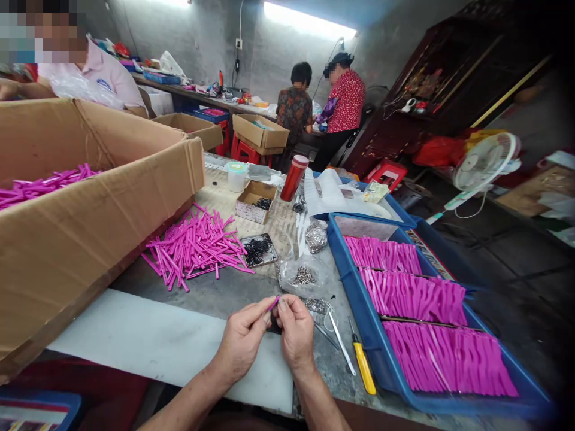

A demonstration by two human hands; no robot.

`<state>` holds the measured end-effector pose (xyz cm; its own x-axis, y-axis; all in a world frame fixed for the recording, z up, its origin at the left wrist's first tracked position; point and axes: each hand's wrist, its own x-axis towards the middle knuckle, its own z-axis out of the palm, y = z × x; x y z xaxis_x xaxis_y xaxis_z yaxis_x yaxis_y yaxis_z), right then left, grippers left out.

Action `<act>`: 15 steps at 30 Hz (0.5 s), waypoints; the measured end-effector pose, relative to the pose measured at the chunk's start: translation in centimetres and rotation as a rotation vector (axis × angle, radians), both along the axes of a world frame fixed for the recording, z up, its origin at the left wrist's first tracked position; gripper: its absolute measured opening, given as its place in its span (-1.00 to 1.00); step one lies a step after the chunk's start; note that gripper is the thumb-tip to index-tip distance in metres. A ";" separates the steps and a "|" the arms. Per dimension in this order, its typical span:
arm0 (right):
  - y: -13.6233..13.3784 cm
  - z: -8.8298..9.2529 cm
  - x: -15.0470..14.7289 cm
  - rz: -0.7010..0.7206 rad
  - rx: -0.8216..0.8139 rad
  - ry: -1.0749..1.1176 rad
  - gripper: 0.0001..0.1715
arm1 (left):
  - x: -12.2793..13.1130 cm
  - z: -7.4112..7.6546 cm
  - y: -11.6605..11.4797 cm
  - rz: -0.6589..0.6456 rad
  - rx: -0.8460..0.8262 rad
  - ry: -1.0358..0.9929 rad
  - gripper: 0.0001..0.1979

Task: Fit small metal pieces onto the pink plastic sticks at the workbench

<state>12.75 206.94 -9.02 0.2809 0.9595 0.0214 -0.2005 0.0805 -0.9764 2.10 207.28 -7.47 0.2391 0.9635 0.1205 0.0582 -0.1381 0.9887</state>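
Between the fingertips of both hands is a small purple plastic piece (275, 303), mostly covered by the fingers. My left hand (245, 338) pinches it from one side. My right hand (296, 332) is closed at its other end, thumb and forefinger together. Beyond the hands lies a heap of purple plastic sticks (193, 245). A small metal tray (269, 258) of black parts is beside that heap. Clear bags of small metal parts (304, 275) rest just past my fingers. To the right are white-handled tweezers or a similar thin tool (342, 344) and a yellow-handled screwdriver (363, 365).
A large cardboard box (90, 251) with more purple sticks stands at left. On the right, a blue crate (404, 383) holds rows of purple pieces. A red cylinder (294, 178) and a small carton (251, 211) stand farther back. Several people work nearby; a fan (485, 161) stands right.
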 end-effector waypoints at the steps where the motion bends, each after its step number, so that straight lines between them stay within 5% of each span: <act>1: 0.0 0.1 0.0 -0.006 -0.008 0.002 -0.73 | 0.0 -0.1 0.0 0.001 0.001 0.004 -0.69; 8: 0.1 0.5 0.0 -0.034 -0.013 -0.026 -0.78 | 0.0 -0.2 0.0 0.011 0.001 0.010 -0.69; 15: 0.0 0.6 0.2 -0.027 -0.011 -0.153 -0.61 | 0.1 0.0 -0.1 -0.003 -0.007 -0.049 -0.70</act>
